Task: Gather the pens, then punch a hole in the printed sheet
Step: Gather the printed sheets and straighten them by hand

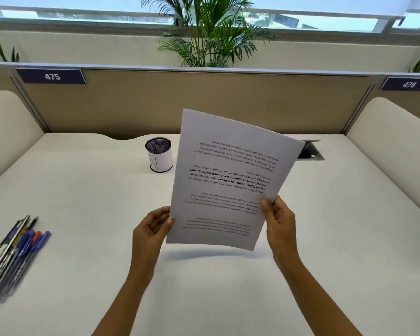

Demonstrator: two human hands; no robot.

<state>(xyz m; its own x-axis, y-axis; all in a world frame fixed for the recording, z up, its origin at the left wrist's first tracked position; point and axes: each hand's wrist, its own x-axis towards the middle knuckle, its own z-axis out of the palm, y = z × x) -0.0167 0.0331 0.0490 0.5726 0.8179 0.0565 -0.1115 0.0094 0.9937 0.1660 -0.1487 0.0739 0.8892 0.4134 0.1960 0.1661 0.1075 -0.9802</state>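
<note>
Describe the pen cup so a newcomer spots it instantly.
Start at the tan partition with the 475 label. Below it on the white desk, just left of the held printed sheet, stands the pen cup: the only upright cylinder, black mesh wrapped in white paper.

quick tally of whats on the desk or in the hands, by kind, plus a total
Printed white paper sheet, held up off the desk by the left hand and right hand: 1
Black mesh pen cup with a white label: 1
Bundle of pens, purple, black and one orange-tipped: 1 bundle; the pens overlap and blur, so no exact count
Total: 3
</note>
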